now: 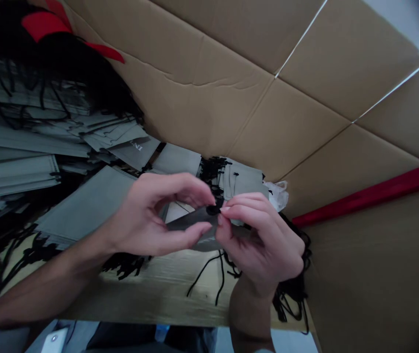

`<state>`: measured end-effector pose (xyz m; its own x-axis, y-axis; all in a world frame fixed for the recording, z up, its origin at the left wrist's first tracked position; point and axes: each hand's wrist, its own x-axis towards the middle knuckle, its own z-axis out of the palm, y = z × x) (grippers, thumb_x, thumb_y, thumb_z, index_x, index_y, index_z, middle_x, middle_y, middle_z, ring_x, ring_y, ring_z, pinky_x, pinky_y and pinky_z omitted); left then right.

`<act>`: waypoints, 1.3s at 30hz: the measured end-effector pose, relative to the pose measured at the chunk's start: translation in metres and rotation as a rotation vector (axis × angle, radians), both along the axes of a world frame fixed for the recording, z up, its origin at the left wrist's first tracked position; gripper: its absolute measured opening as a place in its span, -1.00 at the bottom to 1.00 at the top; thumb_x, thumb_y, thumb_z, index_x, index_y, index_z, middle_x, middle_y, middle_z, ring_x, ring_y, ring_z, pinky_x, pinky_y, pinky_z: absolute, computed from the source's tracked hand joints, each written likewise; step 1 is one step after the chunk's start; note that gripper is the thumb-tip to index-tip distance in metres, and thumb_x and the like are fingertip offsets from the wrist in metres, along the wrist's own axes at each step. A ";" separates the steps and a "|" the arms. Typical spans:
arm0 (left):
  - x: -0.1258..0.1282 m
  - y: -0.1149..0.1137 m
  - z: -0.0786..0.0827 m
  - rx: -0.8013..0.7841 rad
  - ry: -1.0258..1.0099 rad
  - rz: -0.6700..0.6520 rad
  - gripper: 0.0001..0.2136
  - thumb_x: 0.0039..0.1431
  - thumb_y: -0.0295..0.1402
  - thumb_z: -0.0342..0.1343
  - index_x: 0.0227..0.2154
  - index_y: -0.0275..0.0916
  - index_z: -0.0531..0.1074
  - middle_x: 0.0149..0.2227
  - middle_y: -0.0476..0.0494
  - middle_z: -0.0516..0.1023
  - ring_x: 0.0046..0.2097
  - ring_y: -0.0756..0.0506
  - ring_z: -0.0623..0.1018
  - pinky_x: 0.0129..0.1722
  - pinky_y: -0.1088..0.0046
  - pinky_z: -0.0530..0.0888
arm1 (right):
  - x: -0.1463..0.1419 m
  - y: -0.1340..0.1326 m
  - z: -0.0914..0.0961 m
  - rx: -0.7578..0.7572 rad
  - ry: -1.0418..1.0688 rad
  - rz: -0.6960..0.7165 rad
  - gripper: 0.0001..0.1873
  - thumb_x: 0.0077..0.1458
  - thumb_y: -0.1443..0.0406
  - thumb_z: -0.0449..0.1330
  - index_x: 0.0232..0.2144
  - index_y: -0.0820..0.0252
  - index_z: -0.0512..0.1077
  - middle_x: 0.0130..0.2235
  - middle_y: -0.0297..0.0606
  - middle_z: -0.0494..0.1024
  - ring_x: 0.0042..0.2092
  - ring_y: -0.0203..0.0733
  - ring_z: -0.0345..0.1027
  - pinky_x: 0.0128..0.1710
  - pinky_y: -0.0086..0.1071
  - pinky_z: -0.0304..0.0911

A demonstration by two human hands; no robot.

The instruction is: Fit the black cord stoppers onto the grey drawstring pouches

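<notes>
My left hand [154,215] and my right hand [264,240] meet above the wooden table [150,294]. Together they pinch the top edge of a folded grey paper bag [189,223]. Between the fingertips sits a black cord knot [212,210]. Black cord ends [209,274] dangle below the bag. Both hands have their fingers curled closed on the bag and cord.
Stacks of flat grey bags [14,166] with black cords fill the left side. More grey bags [242,181] and a white plastic scrap [277,193] lie behind my hands. Cardboard sheets [231,88] form a wall at the back and right, with a red strip [371,193].
</notes>
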<state>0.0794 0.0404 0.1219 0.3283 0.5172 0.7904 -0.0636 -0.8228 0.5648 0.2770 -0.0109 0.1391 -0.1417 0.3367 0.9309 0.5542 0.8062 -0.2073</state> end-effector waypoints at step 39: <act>-0.014 -0.010 0.016 -0.039 0.333 -0.040 -0.92 0.48 -0.42 0.22 -0.13 -0.18 0.63 -0.31 0.06 0.69 -0.39 0.07 0.58 -0.38 0.57 0.47 | 0.022 -0.004 -0.002 -0.330 0.114 0.231 -0.67 0.26 0.57 0.44 -0.07 0.08 0.69 -0.15 -0.30 0.78 -0.09 -0.11 0.73 -0.09 -0.22 0.68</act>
